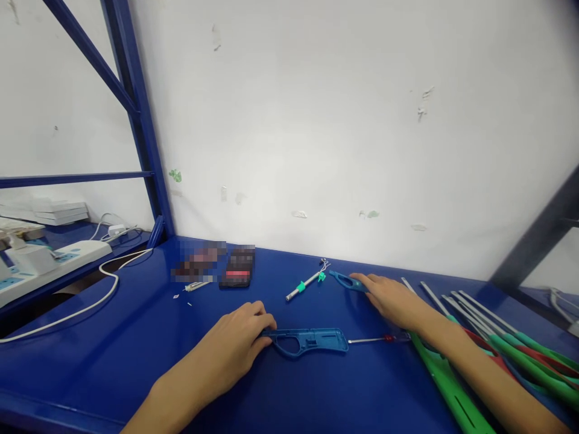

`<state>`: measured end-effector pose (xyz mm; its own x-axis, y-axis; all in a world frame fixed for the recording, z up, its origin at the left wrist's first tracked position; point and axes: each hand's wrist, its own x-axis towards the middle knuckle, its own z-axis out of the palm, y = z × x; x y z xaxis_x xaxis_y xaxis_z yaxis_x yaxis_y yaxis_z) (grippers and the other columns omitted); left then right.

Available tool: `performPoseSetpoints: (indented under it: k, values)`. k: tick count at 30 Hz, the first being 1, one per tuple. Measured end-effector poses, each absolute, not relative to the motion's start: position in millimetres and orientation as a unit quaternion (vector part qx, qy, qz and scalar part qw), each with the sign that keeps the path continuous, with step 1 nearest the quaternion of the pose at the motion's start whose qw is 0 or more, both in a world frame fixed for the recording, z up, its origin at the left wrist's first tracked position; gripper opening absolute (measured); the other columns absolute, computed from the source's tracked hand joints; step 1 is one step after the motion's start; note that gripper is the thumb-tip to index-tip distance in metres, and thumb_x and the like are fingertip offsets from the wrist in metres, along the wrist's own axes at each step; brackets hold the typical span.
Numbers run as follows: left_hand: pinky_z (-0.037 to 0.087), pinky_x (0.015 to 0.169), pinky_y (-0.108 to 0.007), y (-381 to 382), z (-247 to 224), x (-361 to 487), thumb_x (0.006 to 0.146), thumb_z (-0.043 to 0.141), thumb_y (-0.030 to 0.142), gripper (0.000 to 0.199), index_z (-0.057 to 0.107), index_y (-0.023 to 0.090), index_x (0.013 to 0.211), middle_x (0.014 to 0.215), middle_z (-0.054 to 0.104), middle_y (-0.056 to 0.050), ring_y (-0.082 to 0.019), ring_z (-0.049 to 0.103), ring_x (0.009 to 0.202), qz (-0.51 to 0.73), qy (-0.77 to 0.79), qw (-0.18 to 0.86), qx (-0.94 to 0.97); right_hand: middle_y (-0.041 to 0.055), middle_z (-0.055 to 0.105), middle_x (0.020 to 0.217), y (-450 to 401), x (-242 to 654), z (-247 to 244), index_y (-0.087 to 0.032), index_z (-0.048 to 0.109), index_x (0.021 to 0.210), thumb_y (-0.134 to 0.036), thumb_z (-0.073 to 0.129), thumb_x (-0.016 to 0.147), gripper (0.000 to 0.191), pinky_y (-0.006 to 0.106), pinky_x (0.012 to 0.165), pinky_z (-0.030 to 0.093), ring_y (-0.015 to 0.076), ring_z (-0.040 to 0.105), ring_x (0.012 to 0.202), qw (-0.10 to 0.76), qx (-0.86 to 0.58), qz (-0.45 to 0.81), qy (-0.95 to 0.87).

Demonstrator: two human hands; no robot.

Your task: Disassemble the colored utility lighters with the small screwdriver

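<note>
My left hand (246, 336) pinches the narrow end of a blue lighter casing half (322, 339), which lies with its ribbed inside facing up. Farther back, my right hand (391, 298) has its fingers closed over the wide end of a second blue casing half (348, 281); that end is hidden under the hand. A screwdriver (368, 340) lies on the table, its tip close to the first casing half. Between the hands and the wall is a white metal tube (303, 286) with green fittings and thin wires at its far end.
Several green, red and blue long-nosed lighters (511, 349) are piled under and beside my right forearm. A dark phone-like device (238, 268) and a small clear part (198, 285) lie at the back left. A white cable (113, 283) runs from the power strip (58, 262).
</note>
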<state>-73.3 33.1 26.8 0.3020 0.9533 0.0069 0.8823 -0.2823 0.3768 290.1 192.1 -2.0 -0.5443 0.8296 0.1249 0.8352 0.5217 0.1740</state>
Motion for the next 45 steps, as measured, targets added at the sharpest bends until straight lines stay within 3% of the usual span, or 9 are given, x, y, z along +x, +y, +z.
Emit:
performPoseSetpoints:
  k: [5,11,17,22,26,29,33,38,45]
  values:
    - [0.052,0.098,-0.038,28.9,30.1,-72.9,0.106,0.055,0.016,0.024,0.071,0.028,0.121,0.124,0.066,-0.005,-0.025,0.067,0.113,0.111,0.58,0.157,0.791,0.0096,0.072,0.123,183.0,285.0,0.0,-0.019,0.058,0.148,-0.033,0.064,0.107,0.043,0.048,0.095,0.061,0.0251,0.074,0.105,0.019,-0.446,-0.102,-0.889]
    - [0.051,0.097,-0.038,27.8,29.4,-71.8,0.107,0.054,0.016,0.025,0.069,0.028,0.122,0.124,0.064,-0.005,-0.025,0.067,0.112,0.111,0.581,0.155,0.791,0.0137,0.073,0.119,172.2,280.8,5.7,-0.019,0.058,0.15,-0.005,0.051,0.097,0.055,0.043,0.088,0.055,0.0281,0.076,0.098,-0.003,-0.453,-0.099,-0.886]
    - [0.052,0.097,-0.037,28.0,26.0,-74.4,0.107,0.052,0.015,0.025,0.069,0.028,0.121,0.122,0.065,-0.004,-0.023,0.067,0.109,0.109,0.576,0.154,0.795,0.0075,0.073,0.11,166.5,279.2,11.0,-0.021,0.063,0.138,0.001,0.052,0.088,0.056,0.039,0.081,0.05,0.0221,0.07,0.079,-0.02,-0.462,-0.091,-0.882]
    - [0.053,0.095,-0.041,17.9,32.4,-68.5,0.107,0.055,0.018,0.024,0.069,0.028,0.124,0.125,0.065,-0.006,-0.026,0.068,0.11,0.09,0.589,0.134,0.792,0.0043,0.071,0.093,165.6,274.1,14.6,-0.024,0.067,0.111,0.003,0.044,0.083,0.045,0.034,0.073,0.043,0.0212,0.067,0.071,0.001,-0.443,-0.066,-0.894]
    - [0.053,0.097,-0.042,10.9,38.0,-67.9,0.108,0.056,0.024,0.023,0.069,0.029,0.126,0.125,0.066,-0.006,-0.028,0.068,0.113,0.076,0.594,0.109,0.794,0.0041,0.073,0.088,167.1,278.3,11.8,-0.025,0.063,0.101,0.0,0.041,0.087,0.036,0.032,0.069,0.043,0.0226,0.069,0.072,0.034,-0.426,-0.034,-0.904]
    - [0.054,0.095,-0.042,14.1,39.6,-74.4,0.109,0.053,0.025,0.023,0.069,0.028,0.125,0.121,0.069,-0.007,-0.029,0.069,0.111,0.07,0.612,0.084,0.783,0.0044,0.078,0.097,169.8,292.0,8.7,-0.03,0.067,0.109,-0.015,0.039,0.101,0.032,0.034,0.075,0.051,0.0246,0.075,0.084,0.059,-0.416,0.0,-0.908]
    - [0.054,0.096,-0.045,26.7,37.9,-82.4,0.11,0.045,0.023,0.029,0.069,0.022,0.126,0.121,0.071,-0.012,-0.033,0.07,0.116,0.062,0.642,0.049,0.763,0.006,0.078,0.111,171.8,305.8,8.0,-0.032,0.069,0.118,-0.039,0.063,0.099,0.022,0.035,0.087,0.058,0.0283,0.076,0.104,0.063,-0.399,0.03,-0.914]
    - [0.056,0.095,-0.046,32.8,34.4,-75.0,0.111,0.042,0.02,0.033,0.069,0.021,0.129,0.121,0.072,-0.013,-0.033,0.073,0.113,0.024,0.649,0.03,0.76,0.0037,0.073,0.097,168.6,293.1,9.6,-0.027,0.067,0.11,-0.04,0.056,0.107,0.017,0.03,0.076,0.059,0.0209,0.073,0.084,0.059,-0.392,0.006,-0.918]
    - [0.06,0.09,-0.051,56.2,48.9,-48.6,0.112,0.048,0.024,0.037,0.059,0.018,0.146,0.111,0.076,-0.014,-0.033,0.076,0.103,-0.021,0.646,-0.021,0.763,0.0065,0.074,0.114,162.4,253.9,-16.4,-0.017,0.07,0.119,-0.035,0.069,0.105,0.023,0.04,0.085,0.063,0.0204,0.073,0.095,0.034,-0.412,-0.147,-0.898]
